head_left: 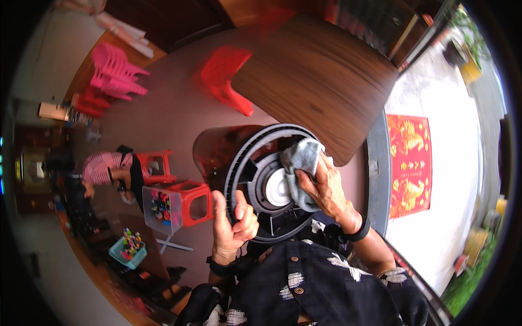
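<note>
brown floor (168, 103) | wood-grain table (321, 76) | stacked pink chairs (113, 70) | red mat (409, 166) | sunlit ground (448, 157)

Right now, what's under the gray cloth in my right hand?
The gray cloth lies against the round appliance, beside its white disc. What's directly beneath the cloth and your right hand is covered.

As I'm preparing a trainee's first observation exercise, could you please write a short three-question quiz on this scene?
1. Multiple choice: what does the right hand hold?
A) a brush
B) a grey cloth
C) a cup
2. True or false: in the picture, the red mat lies to the right of the round black housing.
3. Short answer: what colour is the disc inside the housing?

Key: 1. B; 2. True; 3. White.
</note>
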Demonstrator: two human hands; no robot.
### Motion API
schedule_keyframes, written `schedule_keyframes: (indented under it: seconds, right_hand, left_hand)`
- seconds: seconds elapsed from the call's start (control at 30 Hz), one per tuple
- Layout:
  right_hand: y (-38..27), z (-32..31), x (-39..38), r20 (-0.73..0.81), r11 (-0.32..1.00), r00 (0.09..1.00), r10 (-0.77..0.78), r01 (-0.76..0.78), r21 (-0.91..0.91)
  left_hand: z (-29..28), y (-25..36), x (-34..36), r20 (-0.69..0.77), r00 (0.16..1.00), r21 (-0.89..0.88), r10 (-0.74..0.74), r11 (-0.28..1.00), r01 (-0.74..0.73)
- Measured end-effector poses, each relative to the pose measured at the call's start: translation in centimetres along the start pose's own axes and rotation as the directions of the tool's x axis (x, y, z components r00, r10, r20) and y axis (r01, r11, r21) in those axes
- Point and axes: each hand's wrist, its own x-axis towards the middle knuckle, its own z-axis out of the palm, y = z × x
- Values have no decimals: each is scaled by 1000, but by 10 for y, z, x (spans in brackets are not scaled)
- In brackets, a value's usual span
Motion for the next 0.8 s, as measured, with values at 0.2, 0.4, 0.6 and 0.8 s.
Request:
schedule_keyframes:
  seconds: [0.2, 0.4, 0.6, 0.8]
  right_hand:
    - [-12, 64, -56, 285, 859, 948, 142, 26, -511]
    - [-37, 87, -97, 558, 810, 798, 226, 164, -562]
    - [-119, 148, -116, 829, 863, 492, -265, 505, -24]
    - [-162, 209, -97, 807, 718, 252, -535, 638, 277]
  left_hand:
    - [-66, -39, -58, -183, 981, -165, 63, 982, -93]
    - [-79, -79, -110, -366, 908, -269, 203, 911, -312]
    - [-66, -86, -184, -557, 747, -240, 364, 790, -564]
    - [-47, -113, -231, -685, 555, -229, 472, 583, -779]
